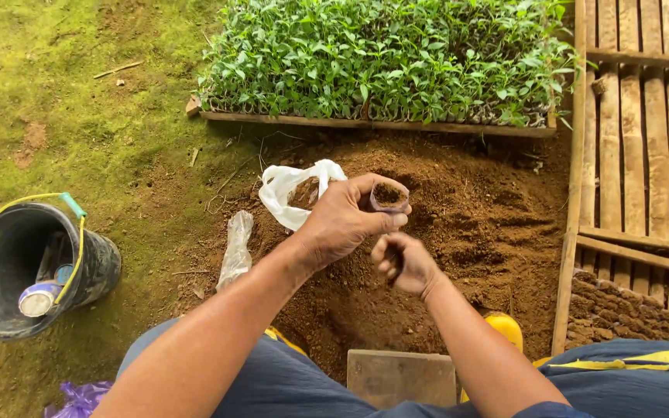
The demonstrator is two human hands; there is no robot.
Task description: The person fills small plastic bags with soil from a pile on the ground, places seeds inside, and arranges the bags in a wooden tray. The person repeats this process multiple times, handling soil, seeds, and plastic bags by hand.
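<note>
Left hand (342,220): I grip a small clear bag (389,198) of soil, above the soil heap (466,224).
Right hand (403,262): curled shut just below it; contents unclear.
Bucket (9,267): far left, on moss.
Seedlings (381,58): beyond the heap.

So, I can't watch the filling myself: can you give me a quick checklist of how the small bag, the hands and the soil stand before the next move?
1. Small clear bag held upright in left hand: ok.
2. Bag mouth open, soil inside near the top: ok.
3. Right hand close below the bag, fingers curled; what it holds: cannot tell.
4. Soil heap within reach: ok.
5. Spare white plastic bags beside the left hand: ok.
</note>
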